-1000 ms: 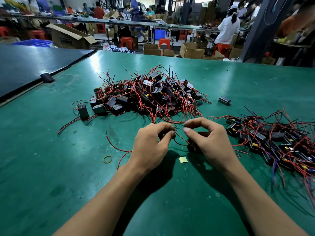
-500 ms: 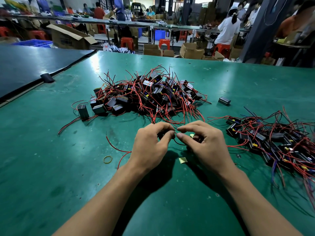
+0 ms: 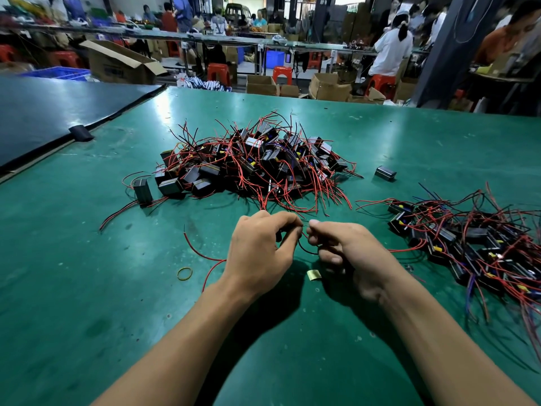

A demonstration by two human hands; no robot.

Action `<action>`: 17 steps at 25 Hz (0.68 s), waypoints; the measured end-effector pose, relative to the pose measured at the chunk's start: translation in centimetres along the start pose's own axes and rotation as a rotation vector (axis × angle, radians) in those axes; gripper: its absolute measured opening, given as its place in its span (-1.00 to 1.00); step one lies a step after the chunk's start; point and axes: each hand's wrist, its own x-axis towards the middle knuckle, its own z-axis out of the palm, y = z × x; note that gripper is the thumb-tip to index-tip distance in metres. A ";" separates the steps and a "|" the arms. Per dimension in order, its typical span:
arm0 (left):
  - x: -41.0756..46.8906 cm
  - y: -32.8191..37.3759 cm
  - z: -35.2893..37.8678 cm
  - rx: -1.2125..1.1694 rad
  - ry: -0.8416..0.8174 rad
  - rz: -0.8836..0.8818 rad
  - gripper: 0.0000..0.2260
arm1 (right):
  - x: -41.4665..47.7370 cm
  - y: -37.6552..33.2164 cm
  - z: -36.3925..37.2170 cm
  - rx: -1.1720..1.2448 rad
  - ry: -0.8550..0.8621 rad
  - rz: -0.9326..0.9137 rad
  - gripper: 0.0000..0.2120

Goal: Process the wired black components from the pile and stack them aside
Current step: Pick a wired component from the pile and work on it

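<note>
Centrally, left hand [image 3: 257,250] and right hand [image 3: 351,253] pinch a wire [image 3: 306,249]; pile [image 3: 257,162] beyond.

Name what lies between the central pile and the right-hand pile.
Head view: a lone black component on the green table, clear of the central pile and the right-hand pile.

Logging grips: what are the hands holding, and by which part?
The left hand and right hand each pinch the thin wire looping between them; anything more is hidden.
</note>
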 end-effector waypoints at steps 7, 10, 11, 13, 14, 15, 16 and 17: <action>0.0 -0.6 0.4 -0.057 0.006 -0.077 -0.93 | -0.4 0.6 -0.9 -0.638 0.120 -0.590 -0.87; 0.0 -0.7 0.3 -0.056 -0.005 -0.070 -0.92 | -0.5 0.6 -0.5 -0.754 0.156 -0.800 -0.88; 0.0 -0.6 0.2 -0.051 -0.009 -0.060 -0.93 | -0.5 0.5 -0.6 -0.779 0.169 -0.841 -0.90; 0.0 -0.5 0.1 -0.030 -0.023 -0.038 -0.93 | -0.4 0.4 -0.7 -0.759 0.184 -0.827 -0.95; 0.0 -0.4 0.1 -0.017 -0.024 -0.023 -0.93 | -0.4 0.4 -0.7 -0.724 0.186 -0.775 -0.97; -0.1 -0.3 0.1 -0.004 -0.017 -0.005 -0.92 | -0.3 0.4 -0.6 -0.690 0.186 -0.699 -0.94; -0.1 -0.2 0.2 0.007 -0.008 0.012 -0.92 | -0.3 0.5 -0.5 -0.640 0.173 -0.603 -0.89; -0.1 -0.2 0.2 0.016 -0.002 0.027 -0.92 | -0.3 0.5 -0.3 -0.545 0.146 -0.481 -0.84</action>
